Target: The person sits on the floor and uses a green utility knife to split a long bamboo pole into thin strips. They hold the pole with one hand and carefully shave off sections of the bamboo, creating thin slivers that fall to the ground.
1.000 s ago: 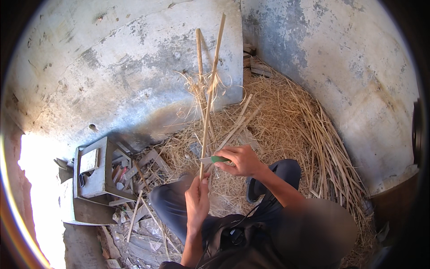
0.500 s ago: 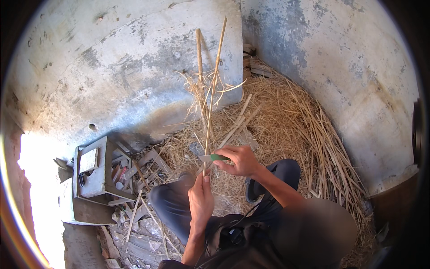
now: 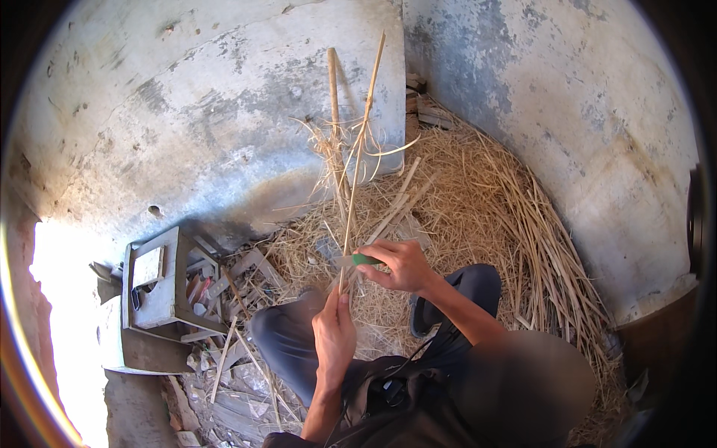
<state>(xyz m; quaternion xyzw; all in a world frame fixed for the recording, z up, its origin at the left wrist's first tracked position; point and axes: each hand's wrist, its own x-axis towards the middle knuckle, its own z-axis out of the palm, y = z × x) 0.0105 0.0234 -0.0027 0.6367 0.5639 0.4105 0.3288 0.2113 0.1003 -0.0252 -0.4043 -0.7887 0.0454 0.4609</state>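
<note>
My left hand point(image 3: 334, 332) is closed round the near end of a long, thin bamboo strip point(image 3: 354, 201). The strip slants up and away, and its far part leans near an upright stick point(image 3: 333, 86) by the wall. In my right hand point(image 3: 405, 266), fingers wrapped round its green handle, is a knife point(image 3: 365, 260). Its blade lies across the strip, just beyond my left fingertips, and looks slightly blurred. Thin curled shavings point(image 3: 326, 148) cling round the upright stick, and a few curl off the strip beside it.
Straw-like shavings point(image 3: 463, 179) cover the floor ahead and to the right, with a pile of long strips point(image 3: 556, 254) along the right wall. An overturned wooden cabinet point(image 3: 158, 299) lies at left among scrap wood. My bent knees point(image 3: 287, 343) flank my hands.
The strip's far end has swung slightly right, and its curled shaving has moved with it. Both hands keep their grips in nearly the same place.
</note>
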